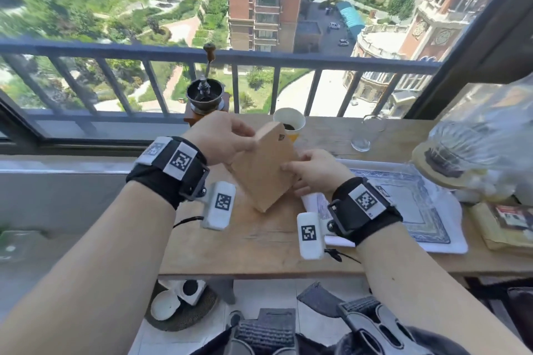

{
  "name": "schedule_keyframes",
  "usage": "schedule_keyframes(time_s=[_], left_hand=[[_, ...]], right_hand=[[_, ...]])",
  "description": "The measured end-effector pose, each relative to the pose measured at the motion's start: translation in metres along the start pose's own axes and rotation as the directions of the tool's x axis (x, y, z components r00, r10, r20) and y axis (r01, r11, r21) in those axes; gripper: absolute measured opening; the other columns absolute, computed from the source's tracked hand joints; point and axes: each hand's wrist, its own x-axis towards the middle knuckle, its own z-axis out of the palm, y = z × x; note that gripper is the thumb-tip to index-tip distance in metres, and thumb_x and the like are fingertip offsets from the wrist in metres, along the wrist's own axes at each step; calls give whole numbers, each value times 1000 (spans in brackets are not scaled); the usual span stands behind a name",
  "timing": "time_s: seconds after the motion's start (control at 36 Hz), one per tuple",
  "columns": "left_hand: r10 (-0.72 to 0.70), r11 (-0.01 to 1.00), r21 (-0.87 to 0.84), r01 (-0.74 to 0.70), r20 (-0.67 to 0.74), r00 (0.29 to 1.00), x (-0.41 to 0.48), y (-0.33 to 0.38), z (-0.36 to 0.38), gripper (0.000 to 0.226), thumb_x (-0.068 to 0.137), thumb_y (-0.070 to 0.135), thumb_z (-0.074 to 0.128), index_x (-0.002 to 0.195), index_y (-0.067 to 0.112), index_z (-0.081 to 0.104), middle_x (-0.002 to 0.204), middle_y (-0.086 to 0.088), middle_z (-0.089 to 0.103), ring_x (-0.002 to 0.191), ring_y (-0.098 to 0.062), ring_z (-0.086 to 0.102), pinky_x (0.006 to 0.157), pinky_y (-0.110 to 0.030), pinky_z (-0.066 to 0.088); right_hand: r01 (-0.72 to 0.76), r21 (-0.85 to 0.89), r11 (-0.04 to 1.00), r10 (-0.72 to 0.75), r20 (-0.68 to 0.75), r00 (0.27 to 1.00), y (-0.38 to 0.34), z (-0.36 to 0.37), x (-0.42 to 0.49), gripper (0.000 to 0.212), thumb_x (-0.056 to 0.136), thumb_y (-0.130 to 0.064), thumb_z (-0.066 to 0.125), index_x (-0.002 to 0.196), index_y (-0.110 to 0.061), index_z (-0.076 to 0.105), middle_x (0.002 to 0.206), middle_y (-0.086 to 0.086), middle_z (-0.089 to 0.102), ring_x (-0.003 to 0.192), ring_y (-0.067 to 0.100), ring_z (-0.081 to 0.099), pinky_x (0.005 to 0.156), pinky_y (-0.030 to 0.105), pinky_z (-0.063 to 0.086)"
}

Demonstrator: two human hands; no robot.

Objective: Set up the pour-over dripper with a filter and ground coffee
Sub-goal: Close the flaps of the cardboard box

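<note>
I hold a small wooden drawer (264, 172) tilted above the wooden table, its upper end leaning against the dripper. My left hand (222, 135) grips the drawer's upper left edge. My right hand (314, 172) grips its right side. Just behind the drawer stands the dripper (293, 137), orange at its base, lined with a white paper filter (297, 118). Dark ground coffee (288, 126) lies in the bottom of the filter. The drawer hides the dripper's lower front.
A manual coffee grinder (205, 97) with a crank stands at the table's back edge by the window railing. A clear glass (364, 135) stands right of the dripper. A blue-bordered white mat (409, 198), a plastic bag (473, 149) and paper packets (504, 224) lie to the right.
</note>
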Motion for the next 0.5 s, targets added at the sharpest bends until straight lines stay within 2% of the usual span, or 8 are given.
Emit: schedule_keyframes(time_s=[0.06,0.11,0.17,0.22,0.28,0.33,0.36,0.5], left_hand=[[26,1000,6,-26,-1,1000,-1,-2,1,32,86,37,78,117,31,77,90,30,68,85,9,63,61,-10,43],[57,998,19,-57,-17,998,-2,-5,2,32,80,35,82,112,35,79,78,36,66,79,16,62,58,-6,44],[80,995,61,-79,-14,997,-2,-6,5,30,78,35,82,108,37,80,70,38,63,77,18,62,52,-2,43],[80,989,123,-80,3,997,-2,-8,9,29,78,37,81,107,40,80,73,36,59,76,11,60,52,-3,40],[77,985,153,-79,24,997,-3,-11,12,29,79,36,81,107,41,80,75,35,57,77,8,59,54,-5,39],[68,986,151,-75,50,996,-3,-14,13,29,80,36,80,109,41,79,78,33,60,82,5,62,59,-8,41],[63,986,149,-72,64,996,-3,-14,13,30,80,36,80,110,41,79,81,31,61,85,3,63,61,-10,43],[75,988,127,-83,67,995,-4,-11,7,25,88,45,73,109,34,81,86,20,70,85,-1,65,65,-17,47]], right_hand=[[35,-89,995,-39,-45,998,0,1,-2,38,90,-31,72,88,6,64,83,11,65,71,23,61,72,38,59],[88,-159,983,-102,-82,991,-2,1,-5,50,86,-34,75,101,12,66,83,8,62,73,22,55,69,38,49],[138,-117,984,-147,-70,987,-4,1,-6,53,82,-35,82,122,-4,66,100,2,68,85,19,61,79,38,51],[190,-56,980,-192,-24,981,-8,2,-9,66,80,-32,86,139,-23,58,118,0,65,104,17,64,91,37,54],[238,-43,970,-238,14,971,-10,5,-11,63,81,-25,85,138,-28,59,120,-2,63,106,17,64,85,32,56],[251,-28,968,-250,29,968,-11,9,-13,53,83,-17,83,132,-23,63,114,-1,64,99,18,66,71,24,56],[250,-19,968,-249,27,968,-11,10,-13,51,84,-13,82,130,-22,64,113,1,64,98,19,67,69,25,58],[230,28,973,-230,-2,973,-8,11,-13,52,81,-10,84,128,-21,64,116,4,65,101,24,70,82,40,64]])
